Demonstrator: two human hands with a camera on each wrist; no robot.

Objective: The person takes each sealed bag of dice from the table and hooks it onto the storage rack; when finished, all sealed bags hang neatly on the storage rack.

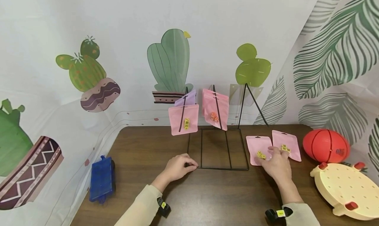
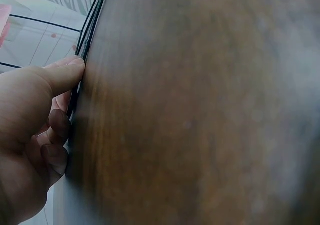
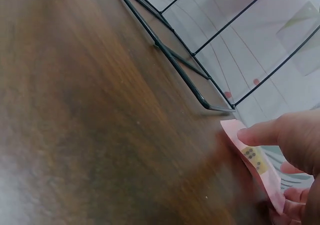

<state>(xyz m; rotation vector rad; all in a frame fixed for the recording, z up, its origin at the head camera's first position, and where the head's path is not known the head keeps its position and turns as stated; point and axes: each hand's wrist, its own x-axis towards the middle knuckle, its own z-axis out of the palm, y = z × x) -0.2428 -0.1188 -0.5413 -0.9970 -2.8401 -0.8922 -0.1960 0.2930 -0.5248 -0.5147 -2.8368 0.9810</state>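
Note:
A black wire display rack [image 1: 219,168] stands on the table, its base frame flat. My left hand [image 1: 179,166] pinches the front left corner of that base between thumb and fingers, as the left wrist view also shows. At the right, my right hand [image 1: 278,166] holds a small pink zip bag [image 1: 257,142] with yellow dice inside, thumb and fingers at its edges. Beside it lies another pink bag [image 1: 291,139] with yellow dice, partly behind the fingers. On the rack's prongs hang a pink bag with yellow dice [image 1: 174,120], a purple bag [image 1: 189,97] and pink bags with orange dice [image 1: 222,102].
A clear bag [image 1: 235,96] hangs by the rack's right prong. At the right are a red ball [image 1: 321,145] and a cream board with red pegs [image 1: 349,189]. A blue plastic case [image 1: 101,180] sits at the table's left edge. Behind hangs a cactus-print sheet.

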